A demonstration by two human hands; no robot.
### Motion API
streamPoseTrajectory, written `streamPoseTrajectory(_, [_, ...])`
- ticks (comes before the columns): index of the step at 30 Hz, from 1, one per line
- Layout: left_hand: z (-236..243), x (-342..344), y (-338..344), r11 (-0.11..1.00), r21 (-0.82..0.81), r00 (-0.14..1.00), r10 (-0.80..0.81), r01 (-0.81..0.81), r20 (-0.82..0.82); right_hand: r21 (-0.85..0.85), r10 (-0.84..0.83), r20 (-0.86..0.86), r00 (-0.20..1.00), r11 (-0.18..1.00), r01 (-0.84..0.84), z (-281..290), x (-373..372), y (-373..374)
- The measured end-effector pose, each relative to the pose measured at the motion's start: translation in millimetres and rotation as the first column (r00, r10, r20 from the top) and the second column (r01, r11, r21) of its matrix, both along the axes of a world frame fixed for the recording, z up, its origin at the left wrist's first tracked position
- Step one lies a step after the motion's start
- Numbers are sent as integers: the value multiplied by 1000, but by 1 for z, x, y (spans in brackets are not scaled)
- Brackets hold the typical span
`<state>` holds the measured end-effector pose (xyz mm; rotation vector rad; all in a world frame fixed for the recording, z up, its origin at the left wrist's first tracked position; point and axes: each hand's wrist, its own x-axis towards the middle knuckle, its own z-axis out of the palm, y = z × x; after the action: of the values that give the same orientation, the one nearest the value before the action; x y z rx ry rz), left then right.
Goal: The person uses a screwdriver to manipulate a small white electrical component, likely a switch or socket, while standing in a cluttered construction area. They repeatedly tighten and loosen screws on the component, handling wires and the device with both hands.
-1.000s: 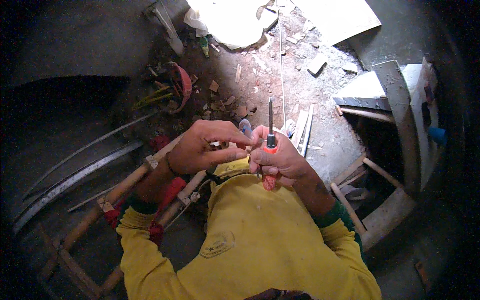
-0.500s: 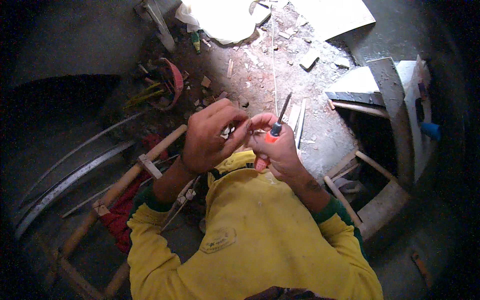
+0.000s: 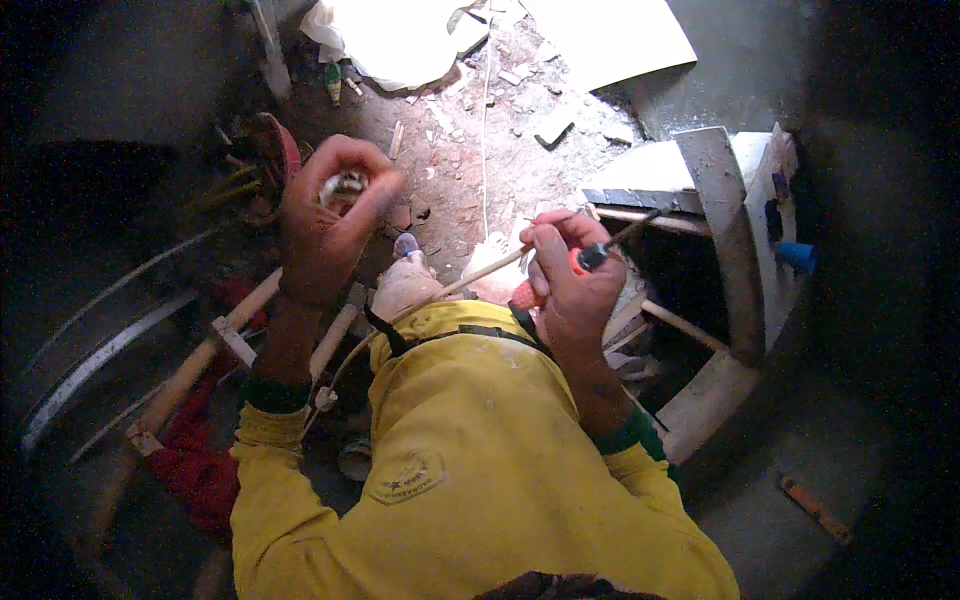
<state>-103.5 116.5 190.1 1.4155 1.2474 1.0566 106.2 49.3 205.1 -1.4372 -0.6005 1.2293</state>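
Observation:
My right hand (image 3: 575,285) is closed round a screwdriver (image 3: 528,296) with a red-orange handle and dark collar. Its thumb and fingertips also pinch the end of a pale cable (image 3: 455,287), which runs down to the left across my waist. A small white fitting (image 3: 325,399) sits along that cable near my left forearm. Raised apart on the left is my left hand (image 3: 325,235), its fingers curled round whitish pieces (image 3: 342,192) too blurred to name.
Rubble covers the floor (image 3: 440,165), crossed by a thin white cord (image 3: 486,130). Wooden poles (image 3: 180,385) and a red cloth (image 3: 195,470) lie left. At right stand curved boards (image 3: 728,230) and a blue object (image 3: 795,257). A white sheet (image 3: 610,40) is at the top.
My hands, together before, have moved apart: the left went left and up, and the right turned, tipping the screwdriver's shaft rightward. The pale cable now stretches from my right fingertips.

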Motion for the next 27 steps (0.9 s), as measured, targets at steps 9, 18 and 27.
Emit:
streamPoseTrajectory(9, [-30, 18, -64, 825, -411, 774, -48, 386, 631, 5, 311, 468, 827, 935, -355, 21, -12, -11])
streamPoseTrajectory(18, [-23, 4, -77, 675, -553, 761, -20, 489, 649, -118, 421, 287, 861, 907, -404, 34, -7, 0])
streamPoseTrajectory(27, [-38, 42, -81, 727, -514, 577, 197, 456, 792, -27, 618, 605, 501, 645, -764, 31, 23, 33])
